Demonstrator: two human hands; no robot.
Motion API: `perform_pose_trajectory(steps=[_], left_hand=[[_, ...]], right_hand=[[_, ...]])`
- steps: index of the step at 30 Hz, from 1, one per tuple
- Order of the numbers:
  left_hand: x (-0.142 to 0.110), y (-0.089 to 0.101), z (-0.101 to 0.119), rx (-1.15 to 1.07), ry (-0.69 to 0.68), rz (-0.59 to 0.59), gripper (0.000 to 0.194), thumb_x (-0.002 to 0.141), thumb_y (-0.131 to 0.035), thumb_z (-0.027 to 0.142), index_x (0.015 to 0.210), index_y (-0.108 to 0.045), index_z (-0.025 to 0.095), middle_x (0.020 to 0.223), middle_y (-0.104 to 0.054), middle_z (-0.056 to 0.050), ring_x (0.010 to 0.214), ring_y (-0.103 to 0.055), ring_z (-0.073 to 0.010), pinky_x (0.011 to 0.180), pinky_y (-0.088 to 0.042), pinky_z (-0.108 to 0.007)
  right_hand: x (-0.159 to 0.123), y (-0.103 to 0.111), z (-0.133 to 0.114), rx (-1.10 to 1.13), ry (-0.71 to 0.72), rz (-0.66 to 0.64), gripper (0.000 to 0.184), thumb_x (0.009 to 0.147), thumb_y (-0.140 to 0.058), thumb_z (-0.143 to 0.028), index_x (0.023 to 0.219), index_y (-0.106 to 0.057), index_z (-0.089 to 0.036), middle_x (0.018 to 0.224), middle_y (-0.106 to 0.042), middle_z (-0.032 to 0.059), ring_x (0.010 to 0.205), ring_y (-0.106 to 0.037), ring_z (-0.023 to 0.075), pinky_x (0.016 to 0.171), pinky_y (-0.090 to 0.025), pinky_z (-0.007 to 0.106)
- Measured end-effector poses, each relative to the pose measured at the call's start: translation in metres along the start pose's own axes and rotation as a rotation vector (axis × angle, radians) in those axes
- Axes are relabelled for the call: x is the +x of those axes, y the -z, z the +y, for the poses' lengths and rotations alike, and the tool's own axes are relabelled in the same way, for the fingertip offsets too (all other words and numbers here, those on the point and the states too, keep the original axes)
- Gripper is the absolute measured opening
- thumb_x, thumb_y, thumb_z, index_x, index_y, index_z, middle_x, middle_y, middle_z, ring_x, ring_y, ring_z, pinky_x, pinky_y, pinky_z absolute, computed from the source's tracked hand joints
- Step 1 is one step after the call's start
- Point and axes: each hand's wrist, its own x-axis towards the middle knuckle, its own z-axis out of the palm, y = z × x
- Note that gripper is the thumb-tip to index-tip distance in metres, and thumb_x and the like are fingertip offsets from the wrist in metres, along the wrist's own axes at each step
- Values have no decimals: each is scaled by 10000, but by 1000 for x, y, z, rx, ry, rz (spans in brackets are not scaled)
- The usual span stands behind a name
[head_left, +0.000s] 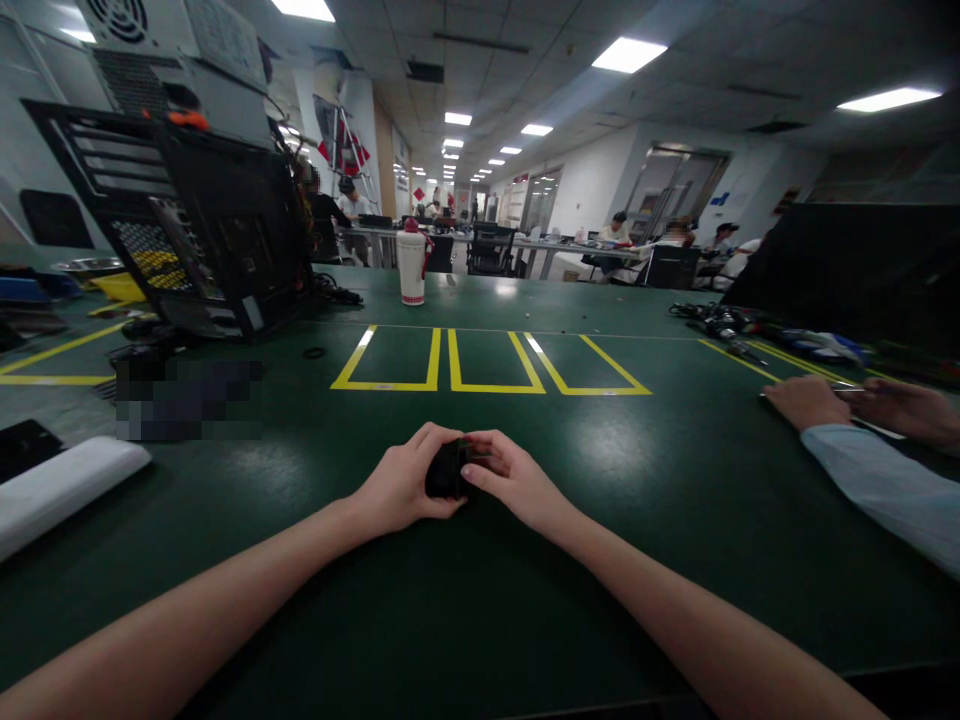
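Note:
A small black box-like object [444,472] is between my hands, low over the green table [480,600]; its exact kind does not show. My left hand [401,475] wraps around its left side, thumb below and fingers over the top. Against its right side, my right hand [517,478] pinches with thumb and fingertips. Part of the object is hidden behind my fingers. Beyond my hands, yellow tape outlines [495,388] mark the tabletop.
At the left stand a black computer case [202,220] and a long white object [67,490]. A white bottle with a red lid [412,265] stands further back. On the right are a co-worker's hands [810,402], cables [724,325] and a dark panel [855,265].

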Motion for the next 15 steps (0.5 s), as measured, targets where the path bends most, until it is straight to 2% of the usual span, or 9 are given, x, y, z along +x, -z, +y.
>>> perform_pose_trajectory(steps=[7, 12, 15], left_hand=[[0, -2, -3, 42, 10, 0, 559, 665, -633, 262, 1144, -345, 251, 1047, -463, -26, 898, -528, -189, 719, -473, -316], [1, -2, -1, 27, 14, 1, 543, 678, -631, 280, 1140, -347, 250, 1052, -465, -23, 901, -528, -180, 728, -474, -306], [1, -2, -1, 22, 7, 11, 535, 675, -633, 282, 1133, -359, 253, 1044, -471, -20, 903, -529, -183, 728, -473, -310]], right_hand=[[-7, -1, -3, 83, 17, -101, 347, 681, -640, -173, 956, -433, -219, 1020, -530, 12, 1008, -536, 168, 874, -448, 367], [-5, -3, -4, 5, 59, -13, 131, 769, -539, -236, 883, -484, -204, 951, -519, 9, 915, -559, 159, 799, -477, 342], [-3, -2, -3, -25, 27, 17, 221, 766, -544, -226, 972, -467, -215, 990, -527, 18, 953, -549, 164, 830, -466, 348]])
